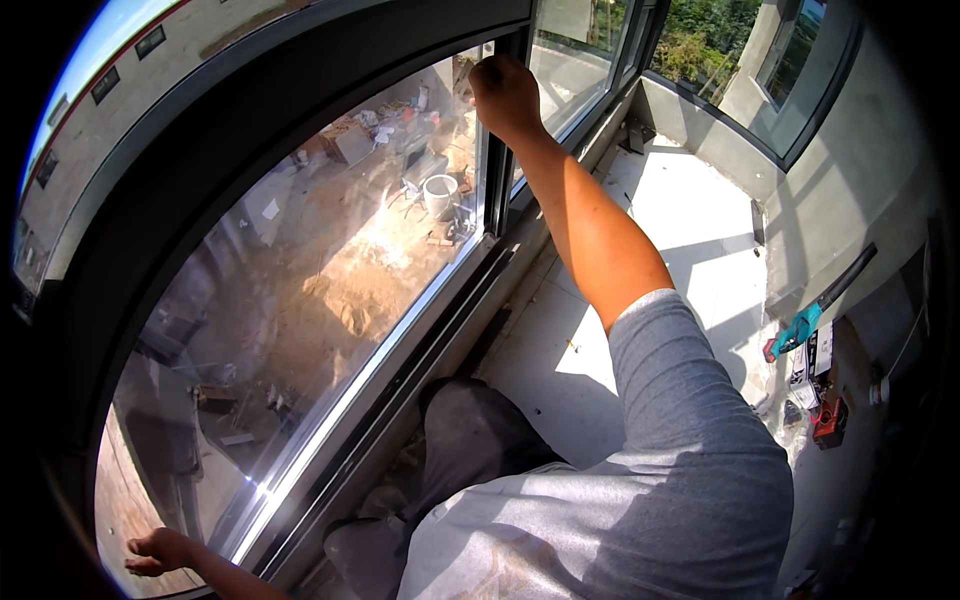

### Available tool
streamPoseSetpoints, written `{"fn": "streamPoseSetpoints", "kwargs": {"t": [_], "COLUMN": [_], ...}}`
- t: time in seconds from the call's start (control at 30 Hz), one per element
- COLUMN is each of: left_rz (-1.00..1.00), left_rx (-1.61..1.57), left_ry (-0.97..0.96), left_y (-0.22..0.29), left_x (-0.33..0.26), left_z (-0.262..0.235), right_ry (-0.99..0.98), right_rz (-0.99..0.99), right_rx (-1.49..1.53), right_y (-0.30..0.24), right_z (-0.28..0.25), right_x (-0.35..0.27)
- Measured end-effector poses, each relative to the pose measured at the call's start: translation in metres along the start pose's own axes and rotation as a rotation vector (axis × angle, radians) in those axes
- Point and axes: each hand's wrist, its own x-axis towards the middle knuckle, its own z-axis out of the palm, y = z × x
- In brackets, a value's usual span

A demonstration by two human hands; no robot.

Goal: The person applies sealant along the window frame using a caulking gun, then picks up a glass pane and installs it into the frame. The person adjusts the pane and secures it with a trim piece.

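A large window sash (493, 190) with a dark frame and clear glass stands along my left side. My right arm stretches forward, and its closed hand (505, 95) is at the upright edge of the sash, fingers curled against it. The fingers' inner side is hidden. Low at the far left, in front of the lower corner of the glass, my left hand (158, 552) has its fingers loosely bent and apart, with nothing visible in them. Beneath the sash runs a bottom track (375, 405) with dark grooves and a bright, sunlit edge.
Through the glass lies a yard far below, with sand (345, 300), debris and a pale round tub (440, 196). To my right are a white tiled floor (560, 340), a teal cordless tool (800, 328) and a red box-shaped item (830, 422). Grey walls enclose the far end.
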Motion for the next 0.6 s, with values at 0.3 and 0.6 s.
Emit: {"fn": "streamPoseSetpoints", "kwargs": {"t": [0.3, 0.6], "left_rz": [-0.036, 0.104], "left_rx": [0.009, 0.005], "left_ry": [-0.027, -0.059], "left_y": [0.002, -0.002], "left_x": [0.001, 0.003], "left_z": [-0.001, -0.004], "right_ry": [-0.401, -0.652], "right_rz": [0.178, 0.855], "right_rx": [0.441, -0.146], "right_y": [-0.012, 0.122], "right_z": [-0.038, -0.081], "right_x": [-0.049, -0.287]}}
